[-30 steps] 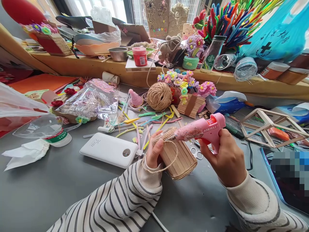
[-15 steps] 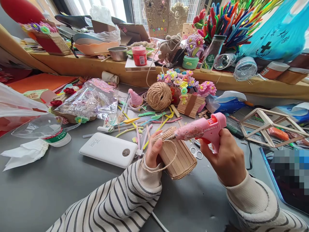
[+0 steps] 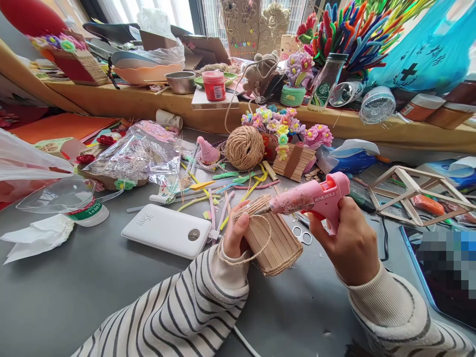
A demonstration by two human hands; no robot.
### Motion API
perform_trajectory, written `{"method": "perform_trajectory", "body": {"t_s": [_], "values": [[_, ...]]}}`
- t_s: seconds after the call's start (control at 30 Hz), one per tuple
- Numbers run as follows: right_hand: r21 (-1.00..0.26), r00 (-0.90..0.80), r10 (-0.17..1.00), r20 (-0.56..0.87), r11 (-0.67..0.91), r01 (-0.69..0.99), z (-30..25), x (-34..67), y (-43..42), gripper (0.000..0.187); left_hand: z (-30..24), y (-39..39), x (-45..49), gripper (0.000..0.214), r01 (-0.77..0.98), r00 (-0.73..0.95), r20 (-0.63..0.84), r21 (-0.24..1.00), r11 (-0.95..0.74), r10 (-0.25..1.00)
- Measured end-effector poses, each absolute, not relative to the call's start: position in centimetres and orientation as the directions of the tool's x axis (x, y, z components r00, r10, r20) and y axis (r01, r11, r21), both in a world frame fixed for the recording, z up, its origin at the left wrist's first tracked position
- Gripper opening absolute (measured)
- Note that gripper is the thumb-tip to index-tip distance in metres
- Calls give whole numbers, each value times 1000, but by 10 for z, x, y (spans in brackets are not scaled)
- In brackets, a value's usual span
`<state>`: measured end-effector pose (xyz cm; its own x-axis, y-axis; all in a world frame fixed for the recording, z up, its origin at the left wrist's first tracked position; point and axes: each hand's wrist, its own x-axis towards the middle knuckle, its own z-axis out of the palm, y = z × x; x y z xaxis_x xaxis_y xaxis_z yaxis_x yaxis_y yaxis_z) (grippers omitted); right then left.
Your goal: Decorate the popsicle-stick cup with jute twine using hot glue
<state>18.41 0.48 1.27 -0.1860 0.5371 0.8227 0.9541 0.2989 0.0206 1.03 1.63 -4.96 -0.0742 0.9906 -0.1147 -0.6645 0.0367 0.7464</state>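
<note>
Hardly anything has shifted since the earlier frame: our glue gun sits a touch higher and further right, and both hands stay where they were, just below the middle of the frame.

Our right hand is wrapped closed around the pink gun's grip, its nozzle pointing left onto the twine at the top of the stick box. Our left hand is curled narrow around the box's left side, thumb pressed near the upper rim; we hold it tilted just above the bench.

We see the box as flat wooden sticks set side by side, with twine bands wound around its top and bottom edges. A loose loop of twine hangs across its front and trails to our left wrist.

Left of our hand lies a white power bank. A twine ball sits above centre, and small scissors lie just right of the box.
</note>
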Motion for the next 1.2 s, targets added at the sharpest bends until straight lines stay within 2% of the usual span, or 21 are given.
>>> {"method": "perform_trajectory", "body": {"t_s": [0.13, 0.43, 0.77, 1.2], "values": [[21, -187, 544, 818, 297, 955, 13, 185, 5, 26, -48, 16, 8, 59, -657, -26, -104, 752, 62, 994], [74, -213, 505, 837, 281, 957, 13, 186, 7, 28, -38, 15, 10, 65, -655, -33, -91, 754, 48, 995], [141, -252, 458, 852, 263, 955, 15, 187, 8, 28, -31, 12, 11, 61, -656, -63, -77, 755, 17, 995], [116, -231, 483, 845, 255, 960, 17, 188, 8, 25, -39, 15, 8, 58, -642, -57, -107, 765, 46, 993]]}}
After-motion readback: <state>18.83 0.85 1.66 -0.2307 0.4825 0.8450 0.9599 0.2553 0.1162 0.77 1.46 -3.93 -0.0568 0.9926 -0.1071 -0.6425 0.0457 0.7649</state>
